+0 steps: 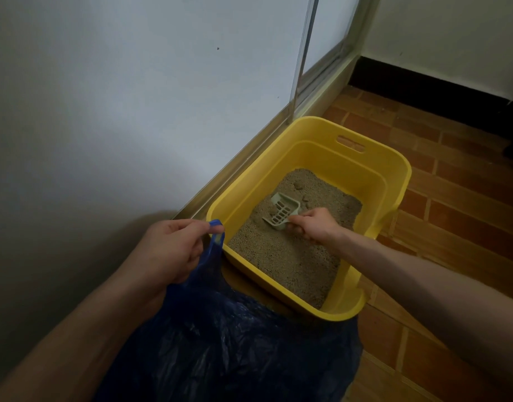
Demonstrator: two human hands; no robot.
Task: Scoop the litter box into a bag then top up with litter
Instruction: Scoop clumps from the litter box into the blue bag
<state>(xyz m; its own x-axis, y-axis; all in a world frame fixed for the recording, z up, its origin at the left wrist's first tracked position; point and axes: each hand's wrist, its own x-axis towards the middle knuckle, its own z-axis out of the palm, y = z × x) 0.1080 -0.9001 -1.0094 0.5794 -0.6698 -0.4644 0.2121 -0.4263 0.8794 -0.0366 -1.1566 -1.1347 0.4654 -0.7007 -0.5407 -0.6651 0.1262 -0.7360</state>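
A tall-walled yellow plastic litter box point(394, 181) sits on a brick-tiled floor point(452, 175), close against a pale wall with a metal door track point(249, 158) on its left. Its top is open to reach from above. A crumpled dark blue plastic bag point(235, 343) blocks the near side. Bare floor lies to the right.

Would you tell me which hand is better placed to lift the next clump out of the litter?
The right hand: it grips the green scoop, already inside the yellow litter box beside the clumps. The left hand is occupied pinching the blue bag.
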